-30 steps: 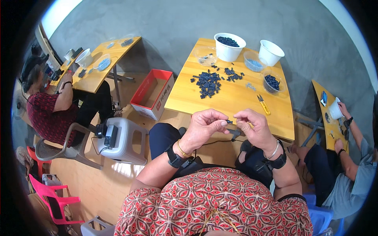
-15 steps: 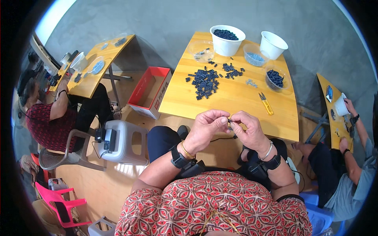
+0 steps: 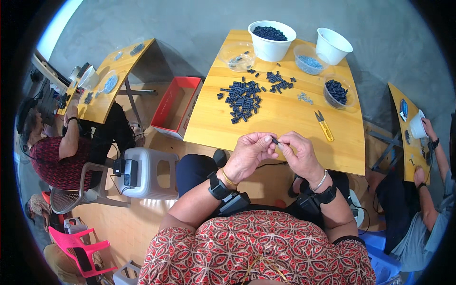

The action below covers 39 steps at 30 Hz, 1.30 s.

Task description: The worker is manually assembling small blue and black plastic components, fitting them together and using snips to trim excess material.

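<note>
In front of my chest, just off the table's near edge, a small black plastic piece [image 3: 275, 140] is pinched between my fingertips. My left hand [image 3: 249, 154] holds it between thumb and forefinger. From the other side my right hand [image 3: 300, 154] grips it, its fingers closed. Beyond the hands lies a loose heap of black plastic pieces [image 3: 243, 99], with a smaller group of black pieces [image 3: 279, 82] behind it. Small pale blue-grey parts [image 3: 305, 98] are scattered to their right. Yellow-handled thread snips [image 3: 325, 128] lie with slightly parted blades near the right side.
On the wooden table [image 3: 209, 128] stand a white tub [image 3: 270, 50] of black pieces, another white tub [image 3: 330, 54], and clear bowls with blue parts [image 3: 309, 61] and black pieces [image 3: 337, 91]. A red box [image 3: 161, 127] sits on the floor. People work at side tables.
The black piece has turned and shows more plainly between my fingertips. My right hand has shifted slightly. The whole view has tilted a little.
</note>
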Available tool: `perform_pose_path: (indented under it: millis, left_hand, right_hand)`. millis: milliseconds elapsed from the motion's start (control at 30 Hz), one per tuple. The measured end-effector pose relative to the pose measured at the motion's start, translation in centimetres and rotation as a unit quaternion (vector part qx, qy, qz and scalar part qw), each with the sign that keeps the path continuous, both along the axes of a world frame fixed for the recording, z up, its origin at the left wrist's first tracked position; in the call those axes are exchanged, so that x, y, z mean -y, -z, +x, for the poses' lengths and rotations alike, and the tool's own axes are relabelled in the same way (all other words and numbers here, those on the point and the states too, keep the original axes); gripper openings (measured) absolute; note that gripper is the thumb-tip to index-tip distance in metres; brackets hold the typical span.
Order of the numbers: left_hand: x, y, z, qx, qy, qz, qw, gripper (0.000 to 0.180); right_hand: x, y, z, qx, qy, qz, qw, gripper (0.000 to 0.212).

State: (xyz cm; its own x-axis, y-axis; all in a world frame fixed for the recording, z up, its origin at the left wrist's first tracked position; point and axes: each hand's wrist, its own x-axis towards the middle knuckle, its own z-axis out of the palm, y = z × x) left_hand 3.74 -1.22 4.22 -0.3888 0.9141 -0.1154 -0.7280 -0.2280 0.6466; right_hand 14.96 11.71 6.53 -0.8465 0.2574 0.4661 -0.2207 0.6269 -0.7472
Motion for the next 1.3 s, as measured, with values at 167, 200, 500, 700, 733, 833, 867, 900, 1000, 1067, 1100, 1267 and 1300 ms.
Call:
perform_pose_path:
  millis: [167,200,500,700,733,833,867,900,1000,1067,1100,1267,1300]
  left_hand:
    - [-0.4,0.4,-0.3,0.010,0.005,-0.003,1.000,0.019]
    - [-0.4,0.5,-0.3,0.009,0.006,-0.005,1.000,0.019]
    - [-0.6,0.3,-0.5,-0.038,-0.020,-0.027,0.999,0.019]
    - [-0.2,0.3,-0.6,0.000,-0.006,-0.004,1.000,0.020]
    - [-0.1,0.2,-0.5,0.000,-0.009,-0.003,1.000,0.020]
    - [0.2,0.1,-0.3,0.041,0.004,0.017,0.999,0.018]
    - [0.3,0.1,-0.3,0.054,0.011,0.023,0.998,0.018]
    - [0.3,0.1,-0.3,0.067,0.018,0.028,0.997,0.018]
    - [0.5,0.2,-0.3,0.089,0.024,0.041,0.995,0.019]
    - [0.7,0.3,-0.4,0.095,0.028,0.046,0.994,0.020]
    - [0.8,0.3,-0.3,0.098,0.034,0.051,0.993,0.021]
    - [0.9,0.2,-0.2,0.089,0.032,0.055,0.994,0.021]
    - [0.9,0.2,-0.2,0.075,0.033,0.056,0.995,0.021]
  right_hand:
    - [-0.3,0.3,-0.2,0.011,0.004,-0.019,1.000,0.005]
    - [-0.4,0.3,-0.3,0.013,0.006,-0.022,1.000,0.005]
    - [-0.5,0.3,-0.6,0.021,0.008,-0.023,0.999,0.003]
    - [0.1,-0.3,-0.8,0.026,0.008,-0.025,0.999,0.005]
    - [0.2,-0.4,-0.7,0.026,0.005,-0.024,0.999,0.005]
    - [0.4,-0.6,-0.6,0.034,0.007,-0.022,0.999,0.005]
    - [0.5,-0.7,-0.6,0.029,0.012,-0.023,0.999,0.005]
    - [0.6,-0.8,-0.6,0.024,0.016,-0.024,0.999,0.005]
    - [0.6,-1.0,-0.3,0.027,0.030,-0.024,0.999,0.005]
    - [0.8,-1.5,-0.3,0.029,0.032,-0.012,0.999,0.004]
    - [0.9,-1.9,-0.2,0.028,0.036,-0.002,0.999,0.005]
    - [1.7,-2.7,-0.2,0.020,0.041,0.037,0.998,0.006]
    - [1.8,-2.7,-0.3,0.015,0.042,0.050,0.998,0.007]
